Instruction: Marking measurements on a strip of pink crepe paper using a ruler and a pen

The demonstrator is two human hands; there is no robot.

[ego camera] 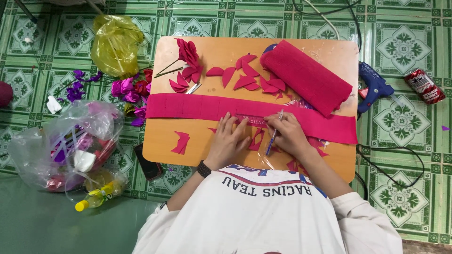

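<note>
The left hand (227, 139) lies flat, fingers spread wide, pressing a clear ruler (252, 123) on the long pink paper strip (197, 107) across the wooden board (162, 141) — the right hand (288, 133) pinches a pen (274, 135) just beside it.

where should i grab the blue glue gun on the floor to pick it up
Take the glue gun by its handle, the limb that points down toward the person, coming from above. It lies flat on the tiled floor right of the board, so the handle's sides are free. The nozzle end is hard to make out.
</note>
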